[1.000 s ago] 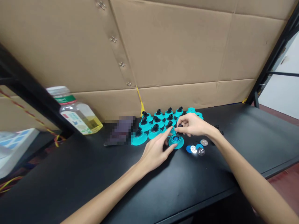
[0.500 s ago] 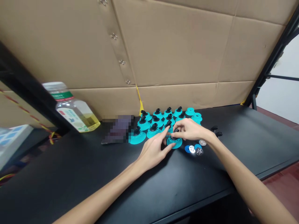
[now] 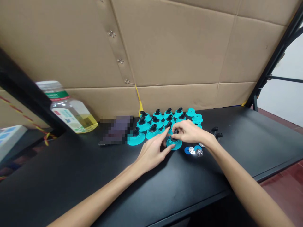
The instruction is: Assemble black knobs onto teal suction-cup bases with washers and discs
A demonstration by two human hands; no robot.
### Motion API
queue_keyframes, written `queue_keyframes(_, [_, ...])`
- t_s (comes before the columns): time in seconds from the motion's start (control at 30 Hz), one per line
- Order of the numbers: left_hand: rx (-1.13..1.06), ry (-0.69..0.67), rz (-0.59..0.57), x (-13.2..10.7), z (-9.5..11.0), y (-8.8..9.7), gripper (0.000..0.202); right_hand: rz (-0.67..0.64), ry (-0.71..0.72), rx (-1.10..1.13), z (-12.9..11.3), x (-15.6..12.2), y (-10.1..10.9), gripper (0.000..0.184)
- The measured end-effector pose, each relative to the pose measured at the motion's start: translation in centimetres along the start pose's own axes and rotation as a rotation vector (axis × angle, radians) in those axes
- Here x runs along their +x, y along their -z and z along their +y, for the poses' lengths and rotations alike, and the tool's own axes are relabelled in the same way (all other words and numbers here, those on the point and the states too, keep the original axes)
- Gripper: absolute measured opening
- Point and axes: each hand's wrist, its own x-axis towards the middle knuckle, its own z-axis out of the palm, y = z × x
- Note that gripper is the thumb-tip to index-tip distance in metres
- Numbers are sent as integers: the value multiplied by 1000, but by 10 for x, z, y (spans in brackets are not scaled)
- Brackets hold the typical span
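Black desk (image 3: 151,195) before cardboard (image 3: 180,47) | left hand (image 3: 152,151) clamped round teal cup (image 3: 178,145), seemingly steadying it | right hand (image 3: 188,130) pinched on its black knob (image 3: 175,131)

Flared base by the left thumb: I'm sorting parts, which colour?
The base is turquoise, clearest in the head view.

Left hand (image 3: 151,153) in a wide, low grip, close beside the right hand (image 3: 188,130) in a bent-fingered pinch.
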Motion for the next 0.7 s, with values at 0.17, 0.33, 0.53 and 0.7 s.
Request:
queue_keyframes(0.17, [-7,1,8,0,1,0,64,-5,-12,-55,-3,-2,-2,11])
queue_keyframes(0.33, [-1,-2,-2,0,-2,-1,65,24,-42,-114,-5,-3,-3,12])
queue_keyframes(0.53, [-23,-13,2,-1,-5,-2,65,47,-62,-312,-11,-7,-5,25])
queue_keyframes(0.7, [-30,-16,14,1,-3,-2,66,47,-93,-422,-17,-8,-10,32])
